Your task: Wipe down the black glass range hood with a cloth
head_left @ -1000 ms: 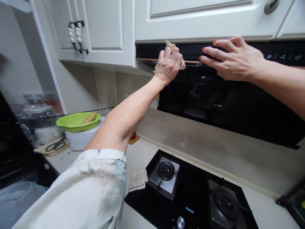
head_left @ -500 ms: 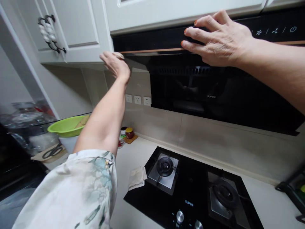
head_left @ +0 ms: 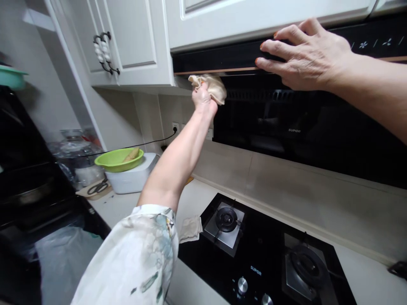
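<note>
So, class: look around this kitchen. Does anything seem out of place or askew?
A second cloth lies crumpled on the counter, overlapping the hob's left edge beside a burner. Nothing else stands out.

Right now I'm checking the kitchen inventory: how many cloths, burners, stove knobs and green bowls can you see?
Cloths: 2, in left hand and on counter
Burners: 2
Knobs: 2
Green bowls: 1
Total: 7

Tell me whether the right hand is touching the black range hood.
Touching. The head view shows the right hand laid flat on the range hood, its fingertips pressed against the black front panel just above the copper trim, with no gap showing.
</note>
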